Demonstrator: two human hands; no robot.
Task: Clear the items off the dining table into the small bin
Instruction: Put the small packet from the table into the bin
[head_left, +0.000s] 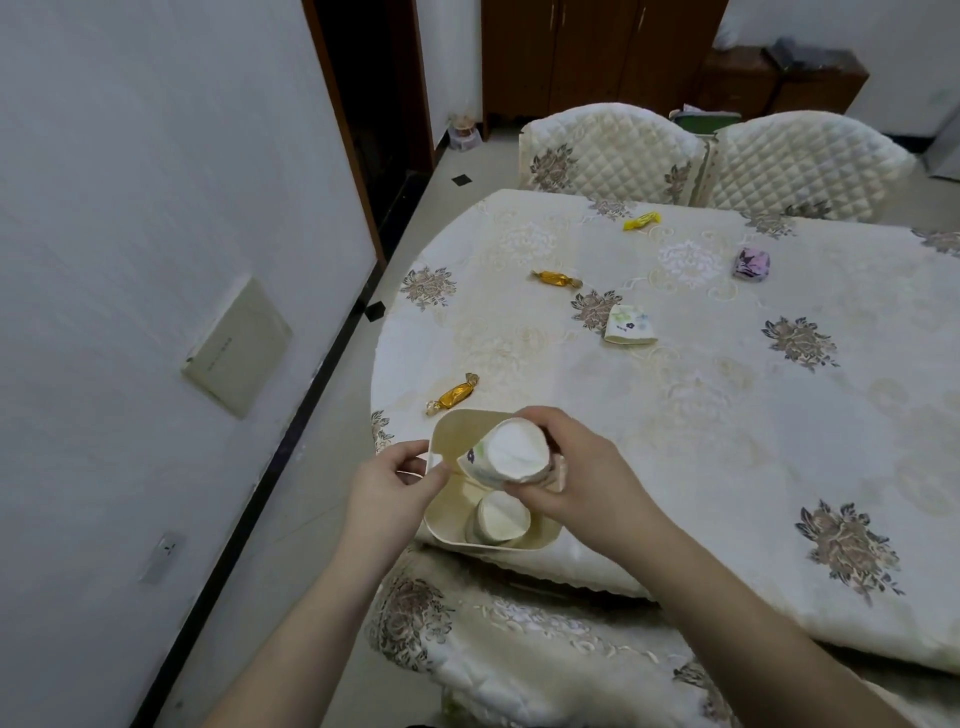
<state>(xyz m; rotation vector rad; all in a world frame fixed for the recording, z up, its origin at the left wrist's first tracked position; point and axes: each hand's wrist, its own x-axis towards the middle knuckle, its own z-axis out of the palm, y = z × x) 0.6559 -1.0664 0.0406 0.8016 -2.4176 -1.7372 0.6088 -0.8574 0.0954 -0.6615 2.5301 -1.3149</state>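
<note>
A small cream bin (452, 431) stands at the near left corner of the dining table (727, 405). My left hand (387, 483) pinches the bin's left rim. Held over the bin's opening is a rolled white tissue pack with a flower print (511, 457), with my right hand (576, 467) closed around it. A second white roll (501, 517) lies inside the bin. On the cloth remain two gold-wrapped candies (454, 396) (555, 279), a yellow candy (641, 221), a flowered tissue pack (629, 325) and a purple pack (751, 264).
Two quilted chairs (608, 150) (805, 161) stand at the table's far side. A covered chair (519, 634) is below my arms. A white wall (156, 260) runs along the left, with a strip of floor between it and the table.
</note>
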